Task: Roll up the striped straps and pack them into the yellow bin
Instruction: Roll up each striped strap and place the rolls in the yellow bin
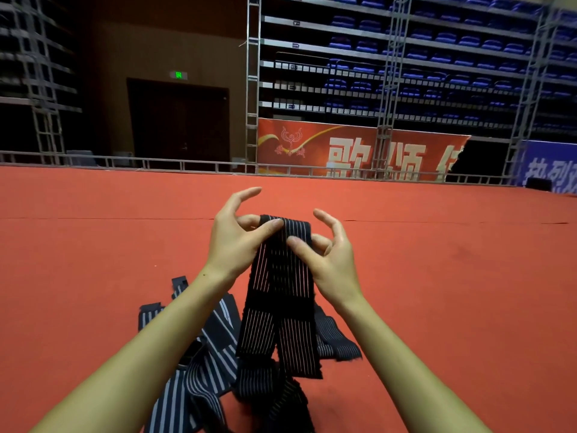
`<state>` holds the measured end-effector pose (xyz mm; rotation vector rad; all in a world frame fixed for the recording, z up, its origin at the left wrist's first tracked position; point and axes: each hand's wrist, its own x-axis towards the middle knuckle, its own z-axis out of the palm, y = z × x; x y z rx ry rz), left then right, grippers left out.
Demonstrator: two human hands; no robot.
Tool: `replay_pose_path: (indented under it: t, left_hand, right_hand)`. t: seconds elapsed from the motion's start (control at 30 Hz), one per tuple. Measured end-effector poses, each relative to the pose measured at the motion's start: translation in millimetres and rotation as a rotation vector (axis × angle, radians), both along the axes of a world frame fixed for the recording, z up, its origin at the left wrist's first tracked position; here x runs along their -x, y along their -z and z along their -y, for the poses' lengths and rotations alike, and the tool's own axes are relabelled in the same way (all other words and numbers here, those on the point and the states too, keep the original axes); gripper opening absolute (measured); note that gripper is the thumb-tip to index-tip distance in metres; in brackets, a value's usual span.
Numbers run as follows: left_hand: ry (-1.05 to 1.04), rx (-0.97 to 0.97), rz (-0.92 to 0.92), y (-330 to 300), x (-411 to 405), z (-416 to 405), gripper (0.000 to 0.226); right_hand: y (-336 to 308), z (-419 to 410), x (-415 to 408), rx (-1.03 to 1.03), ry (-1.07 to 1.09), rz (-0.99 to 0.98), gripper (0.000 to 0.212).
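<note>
the striped strap (281, 276) is black w/ thin white lines running down its length, soft stretchy cloth, flat and wide like a belt. it is held up in the air over the red carpet (93, 245), its top end bent over into a small fold, and 2 layers hang down from there. the left hand (237, 239) pinches the top left edge btwn thumb and a finger, other fingers curled up and free. the right hand (331, 254) pinches the right edge just below the fold w/ thumb on the front, other fingers lifted.

more straps (203, 354) lie in a loose pile on the carpet under the arms, same cloth but some w/ wider grey-white lines. they overlap, so can't count them, at least 3.

far back: metal rail (156, 160), red banner (343, 145), rows of blue seats (437, 39).
</note>
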<state>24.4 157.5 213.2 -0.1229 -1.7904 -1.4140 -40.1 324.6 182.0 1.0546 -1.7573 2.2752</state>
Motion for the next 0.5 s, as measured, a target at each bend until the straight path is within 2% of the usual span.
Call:
replay_pose_path:
  t: [0.17,0.3,0.37,0.43,0.5]
  left_hand:
    - [0.065,-0.053,-0.017,-11.0,-2.9,3.3,0.057]
    - [0.116,-0.009,0.035,-13.2,0.7,2.1,0.051]
    - [0.107,-0.010,0.072,-10.6,3.9,3.2,0.049]
    - [0.079,-0.008,0.118,-6.8,2.2,4.2,0.053]
    - [0.053,0.056,0.197,4.1,-3.6,5.1,0.070]
  right_hand:
    - [53.5,-10.6,-9.8,-0.170,-0.092,0.045,0.079]
    - [59.2,-5.1,-8.1,-0.117,-0.003,-0.023,0.075]
    - [52.1,0.9,-7.7,-0.079,0.021,-0.056,0.080]
    - [45.8,6.3,-8.0,-0.033,0.035,-0.072,0.086]
    - [43.4,8.6,-6.3,0.004,0.043,-0.077,0.091]
